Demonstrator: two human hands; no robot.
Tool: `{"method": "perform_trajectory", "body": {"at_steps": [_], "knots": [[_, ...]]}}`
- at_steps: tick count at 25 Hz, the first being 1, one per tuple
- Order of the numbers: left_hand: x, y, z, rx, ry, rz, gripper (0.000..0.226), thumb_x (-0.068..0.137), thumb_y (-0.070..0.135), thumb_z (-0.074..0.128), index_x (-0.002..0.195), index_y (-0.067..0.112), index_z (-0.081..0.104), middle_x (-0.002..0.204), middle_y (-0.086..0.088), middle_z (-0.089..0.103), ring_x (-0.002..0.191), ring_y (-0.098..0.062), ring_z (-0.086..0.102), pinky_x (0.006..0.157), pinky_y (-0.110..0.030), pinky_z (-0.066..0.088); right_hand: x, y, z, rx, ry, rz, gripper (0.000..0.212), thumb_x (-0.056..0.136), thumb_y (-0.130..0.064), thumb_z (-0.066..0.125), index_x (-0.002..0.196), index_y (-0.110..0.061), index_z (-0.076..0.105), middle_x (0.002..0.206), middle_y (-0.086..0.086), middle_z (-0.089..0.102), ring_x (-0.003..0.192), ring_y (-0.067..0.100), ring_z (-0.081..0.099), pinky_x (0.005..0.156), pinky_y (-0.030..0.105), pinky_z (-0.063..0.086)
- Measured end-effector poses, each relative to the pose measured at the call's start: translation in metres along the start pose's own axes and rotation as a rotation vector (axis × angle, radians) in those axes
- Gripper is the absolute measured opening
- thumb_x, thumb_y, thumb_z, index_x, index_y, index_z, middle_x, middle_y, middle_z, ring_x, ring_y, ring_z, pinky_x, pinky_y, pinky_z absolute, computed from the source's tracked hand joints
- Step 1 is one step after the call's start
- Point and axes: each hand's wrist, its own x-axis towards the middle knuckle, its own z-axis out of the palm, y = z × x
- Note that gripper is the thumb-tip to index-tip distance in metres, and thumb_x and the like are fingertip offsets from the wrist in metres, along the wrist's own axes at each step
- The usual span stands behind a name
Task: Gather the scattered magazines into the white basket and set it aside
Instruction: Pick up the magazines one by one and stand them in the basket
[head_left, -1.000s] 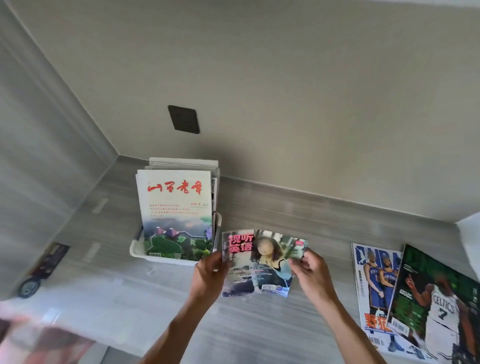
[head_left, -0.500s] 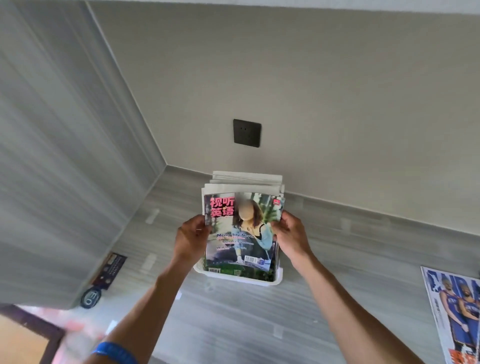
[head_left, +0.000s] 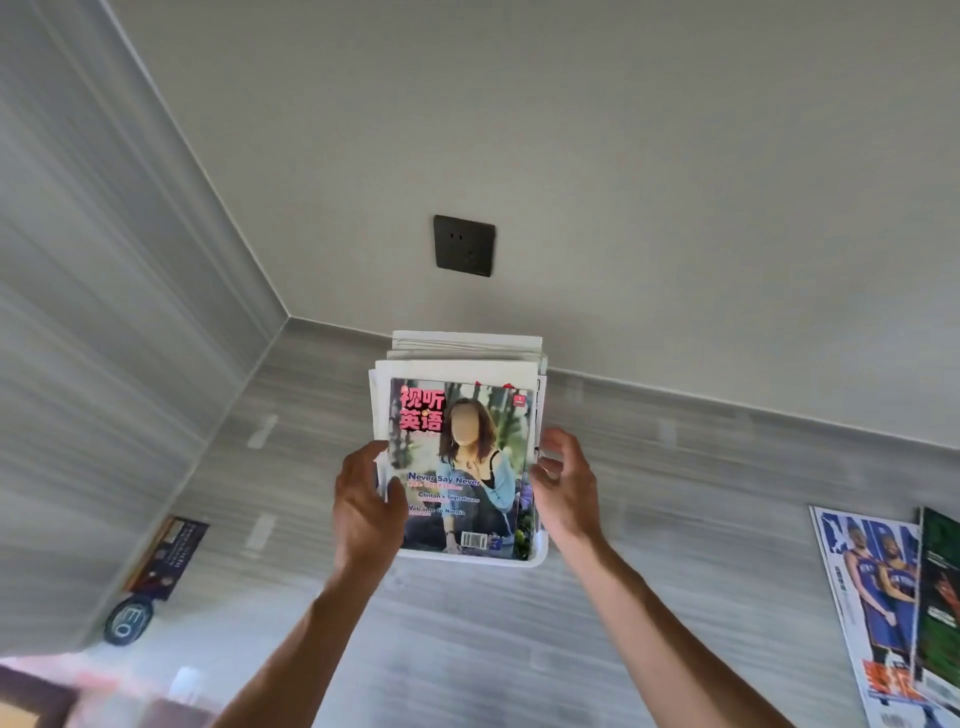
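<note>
Left hand (head_left: 366, 506) at the left edge of the front magazine (head_left: 460, 467), thumb lying on the cover's lower left, fingers loosely bent along the edge; hard to tell whether pinching or merely touching. Right hand (head_left: 563, 483) just off the right edge of the same magazine, fingers spread and relaxed, gripping nothing. Between both hands, upright in the white basket (head_left: 537, 556), that front magazine, with pink Chinese title and "Never Say Never" on the cover. Just behind it, farther from the hands, a row of other upright magazines (head_left: 462, 353), white top edges showing, packed in the same basket. Basket resting on the grey striped floor (head_left: 675, 493), close to the wall beyond the hands. Above the hands on that wall, a dark socket plate (head_left: 464, 245). Well to the right of the right hand, flat on the floor, a basketball magazine (head_left: 865, 597), partly overlapped by a green-covered magazine (head_left: 940, 587). Down left of the left hand, a dark card (head_left: 169, 556) and a round dark tag (head_left: 127, 621) on the floor.
</note>
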Motion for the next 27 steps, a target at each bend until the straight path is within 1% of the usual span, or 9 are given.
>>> {"method": "perform_trajectory", "body": {"at_steps": [3, 5, 8, 12, 16, 20, 22, 24, 27], "knots": [[-0.045, 0.04, 0.023, -0.044, -0.217, 0.202, 0.046, 0.085, 0.0, 0.052, 0.129, 0.01, 0.054, 0.125, -0.009, 0.062, 0.112, -0.024, 0.06, 0.094, -0.042, 0.053, -0.015, 0.029, -0.045, 0.005, 0.041, 0.086, 0.034, 0.088, 0.001, 0.061, 0.113, -0.021, 0.06, 0.114, -0.007, 0.064, 0.093, 0.013, 0.065, 0.069, 0.01, 0.046], [-0.072, 0.063, 0.051, -0.061, -0.484, 0.187, 0.056, 0.088, 0.006, 0.053, 0.141, 0.02, 0.045, 0.141, -0.003, 0.054, 0.125, -0.02, 0.054, 0.102, -0.041, 0.048, -0.03, 0.055, -0.082, -0.039, 0.073, 0.162, 0.033, 0.088, 0.003, 0.056, 0.11, -0.02, 0.063, 0.116, 0.001, 0.067, 0.091, 0.019, 0.066, 0.068, 0.019, 0.048], [-0.115, 0.106, 0.114, -0.075, -0.723, 0.162, 0.068, 0.087, 0.006, 0.057, 0.148, 0.025, 0.034, 0.15, 0.0, 0.043, 0.136, -0.016, 0.044, 0.109, -0.04, 0.042, -0.058, 0.104, -0.172, -0.166, 0.17, 0.289, 0.034, 0.085, -0.001, 0.056, 0.116, -0.015, 0.062, 0.117, 0.009, 0.068, 0.087, 0.02, 0.065, 0.076, 0.027, 0.05], [-0.171, 0.166, 0.19, -0.083, -0.904, 0.139, 0.07, 0.088, 0.01, 0.059, 0.149, 0.032, 0.031, 0.151, 0.006, 0.042, 0.137, -0.011, 0.041, 0.112, -0.04, 0.038, -0.088, 0.163, -0.298, -0.345, 0.256, 0.436, 0.04, 0.086, -0.008, 0.057, 0.126, -0.014, 0.057, 0.125, 0.012, 0.065, 0.108, 0.028, 0.063, 0.093, 0.035, 0.05], [-0.223, 0.209, 0.248, -0.053, -1.023, 0.154, 0.069, 0.091, 0.016, 0.058, 0.148, 0.038, 0.028, 0.152, 0.008, 0.04, 0.137, -0.011, 0.04, 0.112, -0.041, 0.038, -0.09, 0.204, -0.397, -0.373, 0.422, 0.496, 0.041, 0.084, -0.012, 0.06, 0.125, -0.012, 0.055, 0.125, 0.013, 0.064, 0.109, 0.03, 0.063, 0.092, 0.039, 0.051], [-0.258, 0.228, 0.283, 0.006, -1.079, 0.141, 0.066, 0.09, 0.019, 0.057, 0.146, 0.043, 0.03, 0.15, 0.01, 0.043, 0.135, -0.009, 0.043, 0.111, -0.038, 0.039, -0.076, 0.243, -0.446, -0.707, 0.236, 0.544, 0.074, 0.087, -0.032, 0.065, 0.146, -0.008, 0.026, 0.153, 0.014, 0.035, 0.134, 0.03, 0.041, 0.105, 0.043, 0.041], [-0.266, 0.229, 0.288, 0.045, -1.087, 0.125, 0.064, 0.09, 0.022, 0.058, 0.144, 0.044, 0.032, 0.146, 0.011, 0.047, 0.132, -0.009, 0.046, 0.108, -0.037, 0.041, -0.083, 0.255, -0.442, -0.902, 0.061, 0.555, 0.085, 0.09, -0.053, 0.053, 0.152, -0.011, 0.013, 0.162, 0.011, 0.015, 0.146, 0.031, 0.022, 0.117, 0.049, 0.028], [-0.268, 0.23, 0.292, 0.074, -1.061, 0.112, 0.061, 0.09, 0.021, 0.059, 0.142, 0.043, 0.036, 0.141, 0.009, 0.051, 0.127, -0.011, 0.049, 0.105, -0.038, 0.044, -0.096, 0.259, -0.424, -1.021, -0.047, 0.463, 0.091, 0.088, -0.066, 0.044, 0.154, -0.011, 0.011, 0.164, 0.01, 0.01, 0.147, 0.032, 0.019, 0.118, 0.052, 0.022], [-0.27, 0.23, 0.295, 0.128, -1.051, 0.107, 0.055, 0.09, 0.021, 0.059, 0.14, 0.037, 0.042, 0.137, 0.006, 0.056, 0.119, -0.011, 0.053, 0.1, -0.037, 0.046, -0.123, 0.255, -0.367, -0.985, -0.175, 0.303, 0.089, 0.087, -0.066, 0.042, 0.153, -0.015, 0.01, 0.164, 0.011, 0.009, 0.144, 0.035, 0.022, 0.117, 0.057, 0.016]]}}
